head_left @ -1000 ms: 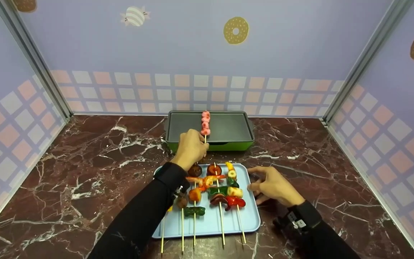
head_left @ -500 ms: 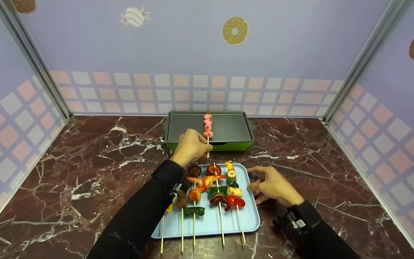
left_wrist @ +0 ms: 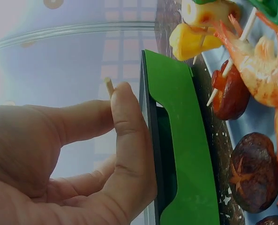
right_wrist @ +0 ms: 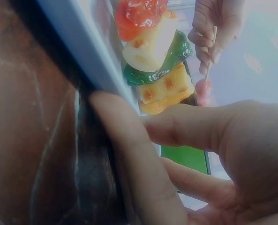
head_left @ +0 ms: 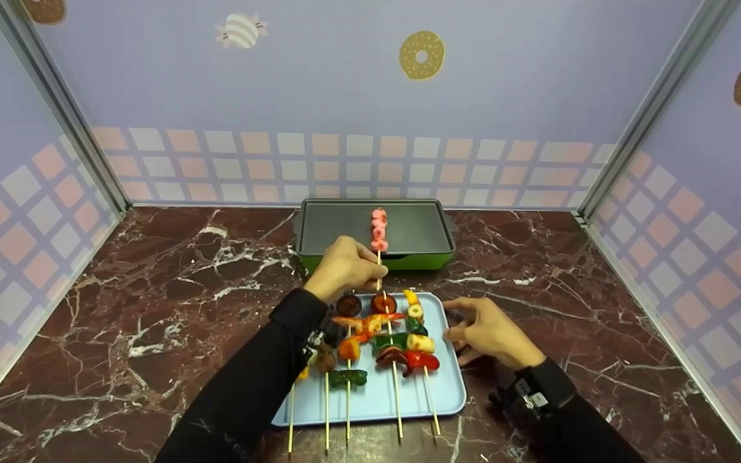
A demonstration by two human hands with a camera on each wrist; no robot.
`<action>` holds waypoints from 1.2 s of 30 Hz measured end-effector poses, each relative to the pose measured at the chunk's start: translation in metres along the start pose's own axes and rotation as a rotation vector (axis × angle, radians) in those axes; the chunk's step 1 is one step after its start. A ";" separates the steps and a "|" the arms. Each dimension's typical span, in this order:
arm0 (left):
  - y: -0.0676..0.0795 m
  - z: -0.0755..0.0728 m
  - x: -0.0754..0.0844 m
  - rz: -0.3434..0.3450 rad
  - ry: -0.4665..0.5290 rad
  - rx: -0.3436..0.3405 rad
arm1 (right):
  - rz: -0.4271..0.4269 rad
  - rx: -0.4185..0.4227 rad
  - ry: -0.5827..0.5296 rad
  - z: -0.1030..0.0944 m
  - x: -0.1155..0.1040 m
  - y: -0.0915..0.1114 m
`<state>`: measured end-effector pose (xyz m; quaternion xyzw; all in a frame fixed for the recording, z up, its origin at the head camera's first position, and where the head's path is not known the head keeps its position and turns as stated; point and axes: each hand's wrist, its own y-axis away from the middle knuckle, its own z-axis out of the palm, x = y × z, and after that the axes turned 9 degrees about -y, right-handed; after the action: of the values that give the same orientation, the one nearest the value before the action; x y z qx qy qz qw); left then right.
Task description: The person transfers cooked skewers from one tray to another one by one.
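My left hand (head_left: 347, 265) pinches the stick of a skewer with pink pieces (head_left: 379, 230) between thumb and fingertips. Those pieces overlap the dark plate of a green grill (head_left: 420, 262) in the head view, and the stick's blunt end (left_wrist: 108, 85) pokes out past the fingers in the left wrist view. At the right side of a light blue tray (head_left: 377, 402), my right hand (head_left: 489, 331) has its fingers spread, with thumb and fingertips right at the rim. Several skewers lie on the tray, among them one with red pepper (head_left: 422, 361) and one with shrimp (head_left: 367, 325).
Behind the tray, the grill stands close to the tiled-pattern back wall (head_left: 280, 164). Skewer sticks (head_left: 327, 418) jut over the tray's front edge onto the dark marbled tabletop (head_left: 152, 334). Panels with metal corner posts (head_left: 650, 106) enclose both sides.
My left hand has moved slightly right and nearer to me, carrying the pink skewer from left of the grill's middle to about its middle. The right hand and tray stay put.
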<state>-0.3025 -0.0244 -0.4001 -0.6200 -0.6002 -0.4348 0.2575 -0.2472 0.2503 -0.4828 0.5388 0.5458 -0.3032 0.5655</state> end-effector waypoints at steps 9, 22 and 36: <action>0.009 0.006 0.002 0.008 0.031 0.005 | -0.006 0.003 0.015 0.001 0.001 0.000; 0.027 0.015 0.000 0.081 -0.012 -0.058 | 0.008 0.005 0.016 0.000 0.002 -0.002; 0.045 0.028 -0.001 0.123 -0.024 -0.054 | 0.010 0.004 0.009 0.000 0.000 0.000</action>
<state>-0.2527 -0.0075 -0.4056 -0.6676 -0.5521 -0.4267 0.2597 -0.2474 0.2497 -0.4829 0.5440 0.5449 -0.2990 0.5637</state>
